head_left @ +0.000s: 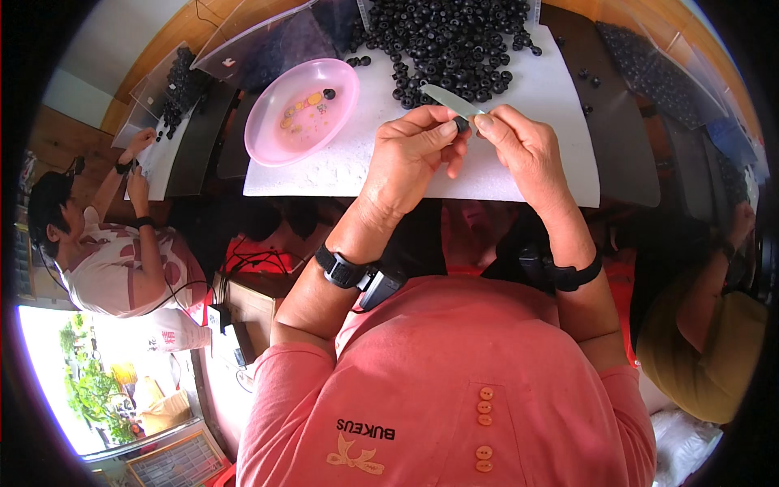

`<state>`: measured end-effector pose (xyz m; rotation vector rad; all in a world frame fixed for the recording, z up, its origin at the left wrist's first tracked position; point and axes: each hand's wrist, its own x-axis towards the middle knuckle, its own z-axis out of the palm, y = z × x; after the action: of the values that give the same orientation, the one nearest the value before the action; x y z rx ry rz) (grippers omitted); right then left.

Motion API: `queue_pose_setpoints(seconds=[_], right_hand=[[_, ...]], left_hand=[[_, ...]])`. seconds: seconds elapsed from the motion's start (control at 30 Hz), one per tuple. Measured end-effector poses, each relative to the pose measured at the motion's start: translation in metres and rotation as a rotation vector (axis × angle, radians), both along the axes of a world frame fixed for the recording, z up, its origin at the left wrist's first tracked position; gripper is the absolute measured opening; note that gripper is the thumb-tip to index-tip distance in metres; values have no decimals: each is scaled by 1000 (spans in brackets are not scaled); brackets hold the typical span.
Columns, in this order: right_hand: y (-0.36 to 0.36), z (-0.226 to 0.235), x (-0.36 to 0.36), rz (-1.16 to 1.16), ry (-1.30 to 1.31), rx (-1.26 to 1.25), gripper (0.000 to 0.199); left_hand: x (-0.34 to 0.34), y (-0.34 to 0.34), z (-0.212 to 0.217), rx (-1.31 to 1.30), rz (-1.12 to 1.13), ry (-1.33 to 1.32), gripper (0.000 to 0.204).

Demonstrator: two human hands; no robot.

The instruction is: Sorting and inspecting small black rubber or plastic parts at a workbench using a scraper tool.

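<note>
My left hand (406,158) pinches a small round black piece (462,124) between thumb and fingers. A small knife (452,99) is gripped in my right hand (527,150), its blade slanting up and to the left, close above the black piece. Both hands are over the near part of a white sheet (560,122). Beyond them lies a large heap of black pieces (454,49), round and knob-like, many with a hole. On the left stands a shallow pink bowl (260,134) with one black piece (329,93) in it.
Clear plastic bins (251,49) with dark contents stand at the far left and far right (649,65). A few stray black pieces (590,78) lie on the dark tabletop. One person (122,252) works at the left, another (706,325) sits at the right.
</note>
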<state>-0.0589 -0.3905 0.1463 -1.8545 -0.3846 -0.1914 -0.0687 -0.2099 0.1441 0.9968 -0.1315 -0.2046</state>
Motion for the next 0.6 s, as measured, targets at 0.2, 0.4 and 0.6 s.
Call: queue_pose_setpoints(seconds=[0.2,0.4,0.6], right_hand=[[0,0,-1,-3,-42,-33,33],[1,-1,0,-6,-108,-96,33],[-1,-1,0,-7,-143,-126,32]], left_hand=[[2,0,-1,-57,-7,42,9],[2,1,-3,-116,-33,52,7],[4,3,-4,-124,-77,78,6]])
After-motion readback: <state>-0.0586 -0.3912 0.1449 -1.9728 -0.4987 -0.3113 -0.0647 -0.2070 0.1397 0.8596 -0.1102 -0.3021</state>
